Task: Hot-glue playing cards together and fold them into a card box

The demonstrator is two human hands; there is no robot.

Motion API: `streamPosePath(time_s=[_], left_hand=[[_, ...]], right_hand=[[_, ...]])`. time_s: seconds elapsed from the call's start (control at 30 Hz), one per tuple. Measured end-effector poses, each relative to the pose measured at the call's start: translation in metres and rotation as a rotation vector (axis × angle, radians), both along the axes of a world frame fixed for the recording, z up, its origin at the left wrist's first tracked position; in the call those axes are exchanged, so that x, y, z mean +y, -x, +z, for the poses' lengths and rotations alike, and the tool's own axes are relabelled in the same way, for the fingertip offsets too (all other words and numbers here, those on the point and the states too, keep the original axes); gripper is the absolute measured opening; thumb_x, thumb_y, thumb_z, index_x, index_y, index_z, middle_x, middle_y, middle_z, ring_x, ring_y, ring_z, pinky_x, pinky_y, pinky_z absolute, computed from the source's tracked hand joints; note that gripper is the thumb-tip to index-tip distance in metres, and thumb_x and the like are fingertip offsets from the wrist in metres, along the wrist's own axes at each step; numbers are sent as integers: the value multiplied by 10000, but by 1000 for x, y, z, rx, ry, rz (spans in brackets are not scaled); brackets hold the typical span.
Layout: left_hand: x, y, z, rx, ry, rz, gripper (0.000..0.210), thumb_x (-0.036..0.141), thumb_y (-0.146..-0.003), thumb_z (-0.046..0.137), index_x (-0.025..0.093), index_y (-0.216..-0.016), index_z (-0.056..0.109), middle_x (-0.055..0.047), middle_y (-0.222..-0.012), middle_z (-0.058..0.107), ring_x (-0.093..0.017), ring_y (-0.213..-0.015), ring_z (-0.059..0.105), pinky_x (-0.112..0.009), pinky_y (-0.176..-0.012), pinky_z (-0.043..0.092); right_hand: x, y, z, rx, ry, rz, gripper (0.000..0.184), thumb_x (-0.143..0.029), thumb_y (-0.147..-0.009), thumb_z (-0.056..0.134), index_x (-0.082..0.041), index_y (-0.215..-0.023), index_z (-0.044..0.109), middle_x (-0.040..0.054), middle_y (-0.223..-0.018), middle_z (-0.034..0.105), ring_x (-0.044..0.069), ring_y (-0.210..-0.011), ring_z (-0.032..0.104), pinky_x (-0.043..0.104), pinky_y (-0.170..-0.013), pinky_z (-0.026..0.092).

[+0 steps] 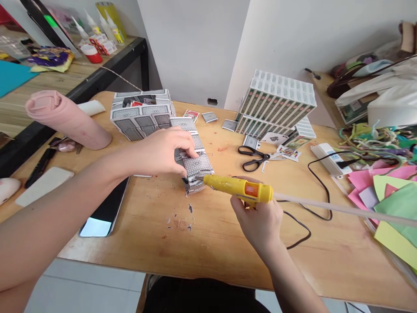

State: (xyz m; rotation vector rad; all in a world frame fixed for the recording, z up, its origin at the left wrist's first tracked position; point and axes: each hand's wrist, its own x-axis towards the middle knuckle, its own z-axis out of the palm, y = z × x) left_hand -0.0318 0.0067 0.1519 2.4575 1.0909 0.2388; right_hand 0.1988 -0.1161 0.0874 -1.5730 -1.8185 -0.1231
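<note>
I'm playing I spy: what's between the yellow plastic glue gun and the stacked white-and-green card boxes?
In the head view, black-handled scissors lie between them, with a rectangular grey-patterned card nearer the boxes.

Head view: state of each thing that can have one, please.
Glue gun, held in right hand, stick protruding
Card piece, touched by left hand
Phone, lying flat, mostly dark
Power strip, black plug inserted
Pink material, rolled up
Scissors, lying, blade opening unclear
Card boxes, stacked

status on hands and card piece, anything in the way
Left hand holding card piece. Right hand gripping glue gun, nozzle at piece's near end. Nothing seen blocking; scissors lie apart.
</note>
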Motion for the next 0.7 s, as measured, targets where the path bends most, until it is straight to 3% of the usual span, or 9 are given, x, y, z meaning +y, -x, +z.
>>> streamPosePath(time_s=[0.23, 0.43, 0.57, 0.7], left_hand=[[0, 0, 1, 0, -2, -3, 225, 338, -636, 687, 240, -838, 702, 24, -954, 652, -175, -938, 574, -294, -844, 420], [0, -1, 2, 9, -3, 0, 223, 340, -634, 683, 240, -833, 698, 27, -952, 654, -175, -947, 575, -290, -835, 419], [-1, -1, 2, 21, 7, 7, 231, 356, -641, 674, 237, -837, 697, 30, -956, 652, -166, -927, 578, -284, -829, 416], [-1, 1, 2, 31, 12, 15, 245, 363, -645, 672, 243, -856, 699, 28, -975, 651, -168, -927, 580, -283, -826, 416]], right_hand=[[6, 1, -8, -61, 22, 17, 223, -152, -783, 495, -195, -974, 603, 30, -873, 741, 127, -458, 564, 256, -506, 464], [7, -2, -16, -109, -36, -12, 188, -163, -817, 473, -196, -975, 571, 62, -872, 734, 177, -623, 659, 271, -545, 497], [5, -4, -15, -98, -47, 1, 194, -153, -827, 481, -185, -994, 574, 88, -938, 732, 188, -701, 683, 275, -596, 511], [2, -6, -11, -64, -1, 9, 233, -124, -809, 491, -197, -1015, 572, 61, -949, 735, 172, -649, 675, 270, -601, 503]])
